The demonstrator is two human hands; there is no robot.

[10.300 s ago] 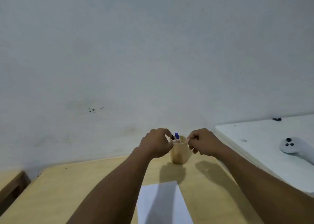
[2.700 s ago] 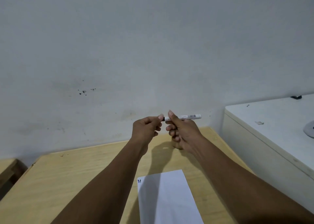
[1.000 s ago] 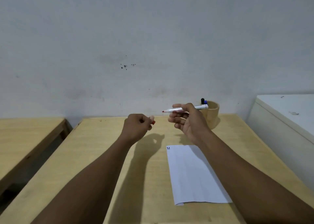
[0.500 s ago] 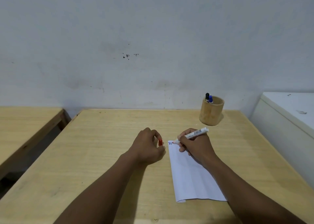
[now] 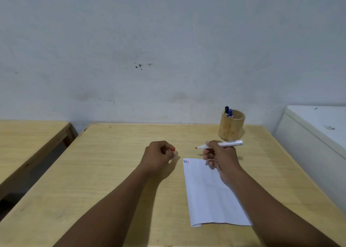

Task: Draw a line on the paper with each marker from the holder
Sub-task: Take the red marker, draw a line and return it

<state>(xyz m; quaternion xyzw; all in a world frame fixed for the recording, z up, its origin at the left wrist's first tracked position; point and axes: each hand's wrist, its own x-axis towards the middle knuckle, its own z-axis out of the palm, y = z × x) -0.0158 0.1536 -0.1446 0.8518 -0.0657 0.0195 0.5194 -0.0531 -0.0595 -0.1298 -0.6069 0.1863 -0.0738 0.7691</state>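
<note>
A wooden holder (image 5: 231, 128) is standing at the far right of the table (image 5: 104, 171), carrying a black marker (image 5: 226, 109) and a blue marker (image 5: 230, 113) upright; a second wooden table (image 5: 28, 138) is sitting to the left and a white cabinet (image 5: 314, 134) to the right. Nothing is lying between the hands and the paper (image 5: 209, 196). Half a second ago the red marker (image 5: 222, 144) tip was pressing on the paper's top left corner; now the right hand (image 5: 219, 156) is holding it lifted, level, tip pointing left above the table, and a red line (image 5: 187, 161) is showing beside 2 darker marks. The right hand is pinching the marker barrel, hovering over the paper's upper edge. The left hand (image 5: 159, 156) is curling closed around the red cap (image 5: 172, 149), resting left of the paper
</note>
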